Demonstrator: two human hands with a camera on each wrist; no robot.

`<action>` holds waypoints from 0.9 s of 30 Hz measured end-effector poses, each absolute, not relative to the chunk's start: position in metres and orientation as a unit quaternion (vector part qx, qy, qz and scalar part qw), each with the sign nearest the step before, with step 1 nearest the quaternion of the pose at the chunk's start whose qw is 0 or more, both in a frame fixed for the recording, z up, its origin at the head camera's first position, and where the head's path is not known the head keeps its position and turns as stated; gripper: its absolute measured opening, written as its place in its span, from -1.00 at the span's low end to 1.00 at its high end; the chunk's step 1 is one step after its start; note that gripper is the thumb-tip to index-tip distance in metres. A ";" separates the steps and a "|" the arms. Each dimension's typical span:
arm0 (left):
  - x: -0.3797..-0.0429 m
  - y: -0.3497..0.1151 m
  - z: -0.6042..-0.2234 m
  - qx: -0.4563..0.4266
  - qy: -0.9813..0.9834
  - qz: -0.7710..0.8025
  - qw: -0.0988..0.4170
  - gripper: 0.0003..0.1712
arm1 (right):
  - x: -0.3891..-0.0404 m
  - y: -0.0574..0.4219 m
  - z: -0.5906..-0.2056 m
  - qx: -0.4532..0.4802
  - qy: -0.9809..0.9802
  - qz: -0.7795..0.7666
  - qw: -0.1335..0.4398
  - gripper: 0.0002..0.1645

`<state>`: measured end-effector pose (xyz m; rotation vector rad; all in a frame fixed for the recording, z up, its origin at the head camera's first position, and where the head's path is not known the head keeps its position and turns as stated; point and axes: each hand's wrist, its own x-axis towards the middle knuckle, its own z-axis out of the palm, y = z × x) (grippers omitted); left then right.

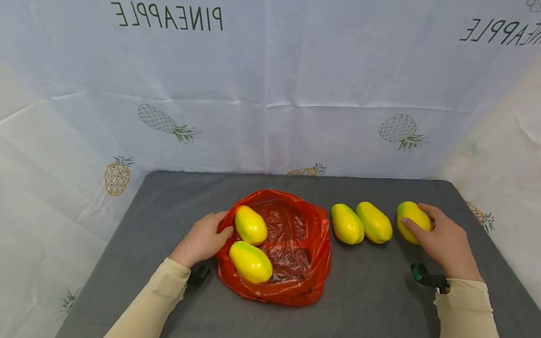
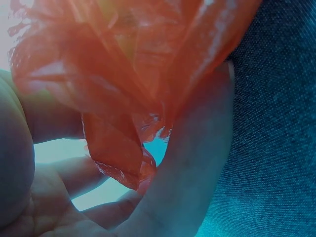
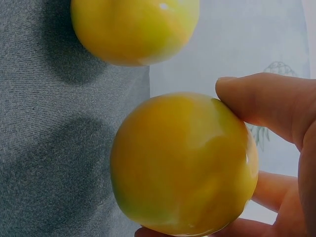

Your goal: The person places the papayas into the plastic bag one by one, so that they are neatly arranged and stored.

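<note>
My left hand point(image 1: 203, 238) grips the left rim of an open red plastic bag point(image 1: 298, 293). In the left wrist view the bag's crumpled film point(image 2: 118, 79) lies between thumb and fingers. Two glossy yellow-green mangoes lie inside the bag, one point(image 1: 250, 225) behind the other point(image 1: 251, 262). At the right, my right hand point(image 1: 446, 239) holds another mango point(image 1: 412, 221) between thumb and fingers. Its rounded end point(image 3: 182, 163) faces the right wrist camera, with a shadow on the cloth beside it. Fingers on the mango's far side are partly hidden.
Two more mangoes, one point(image 1: 347, 224) beside the other point(image 1: 374, 223), lie between the bag and my right hand. Grey cloth covers the table point(image 1: 364, 306). A white pineapple-print curtain point(image 1: 266, 77) hangs behind the table's back edge.
</note>
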<state>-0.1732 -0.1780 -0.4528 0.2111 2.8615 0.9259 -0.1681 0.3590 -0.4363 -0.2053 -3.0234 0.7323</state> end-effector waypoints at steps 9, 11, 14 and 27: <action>-0.173 -0.178 -0.453 0.072 0.947 0.307 0.064 -0.44 | -0.169 0.361 -0.437 -0.065 -0.970 0.233 0.017 0.08; -0.173 -0.178 -0.452 0.072 0.947 0.307 0.065 -0.43 | -0.169 0.361 -0.438 -0.066 -0.970 0.233 0.017 0.08; -0.173 -0.178 -0.453 0.071 0.947 0.307 0.066 -0.43 | -0.168 0.361 -0.438 -0.068 -0.970 0.233 0.016 0.08; -0.174 -0.178 -0.453 0.072 0.947 0.305 0.065 -0.44 | -0.167 0.362 -0.435 -0.068 -0.970 0.234 0.013 0.09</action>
